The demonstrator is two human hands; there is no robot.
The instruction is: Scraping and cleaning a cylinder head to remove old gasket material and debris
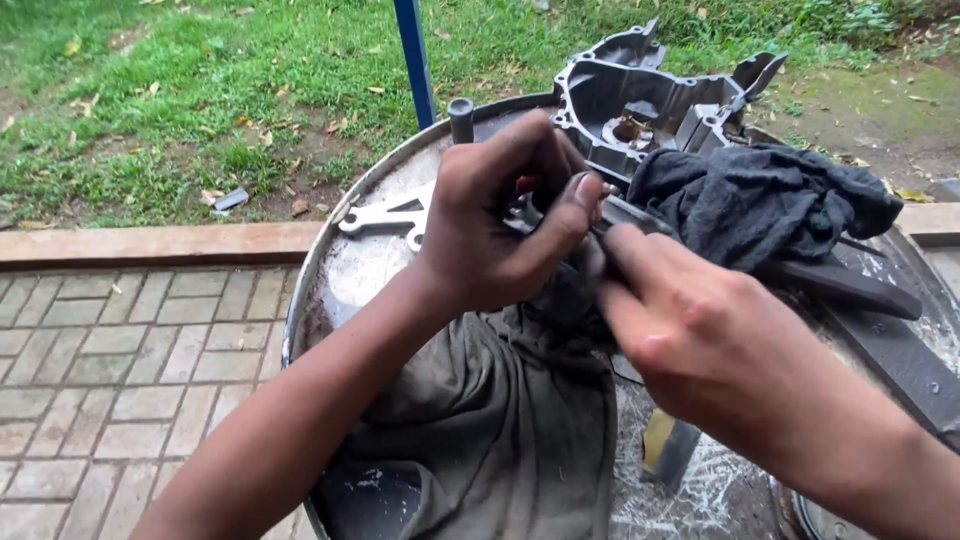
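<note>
Now my left hand [500,220] keeps a small metal part [522,210] in its grip at frame centre, and my right hand [680,320] pinches a grey rag [500,420] beside it.

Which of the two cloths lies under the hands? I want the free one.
The grey-brown cloth draped down the drum's front lies under both hands; the darker rag is bunched by the metal casing.

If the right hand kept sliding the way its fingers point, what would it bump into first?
The right hand points up and left, toward the left hand. It would most likely meet that hand's fingers and the small metal part they pinch, which it already nearly touches. Depth is hard to judge.
</note>
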